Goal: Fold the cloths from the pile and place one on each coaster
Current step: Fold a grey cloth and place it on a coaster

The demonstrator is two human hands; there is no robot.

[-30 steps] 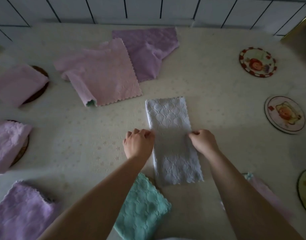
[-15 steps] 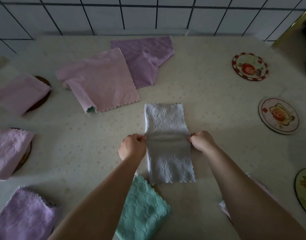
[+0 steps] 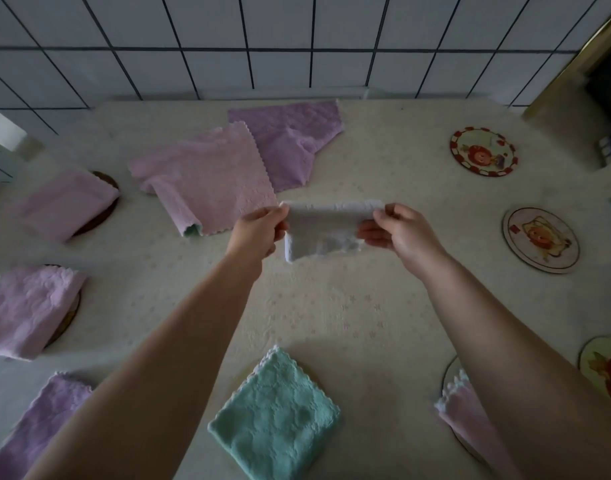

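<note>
I hold a pale grey-white cloth (image 3: 326, 230) in the air above the table's middle, folded double and hanging down. My left hand (image 3: 259, 228) pinches its left end and my right hand (image 3: 397, 230) pinches its right end. The pile at the back holds an unfolded pink cloth (image 3: 210, 174) and a purple cloth (image 3: 290, 140). Three picture coasters lie bare on the right: one at the back (image 3: 483, 155), one in the middle (image 3: 541, 240), one near the edge (image 3: 605, 372). Folded cloths cover the other coasters.
Folded pink cloths (image 3: 67, 202) (image 3: 27, 308) lie on dark coasters at the left, a purple one (image 3: 44, 420) at the lower left. A green cloth (image 3: 276, 417) and a pink cloth (image 3: 466, 414) lie near me. A tiled wall (image 3: 297, 46) backs the table.
Both hands pinched the flat grey-white strip at its middle, lifted it off the table and moved it away from me; it now hangs doubled over. My view has tilted up.
</note>
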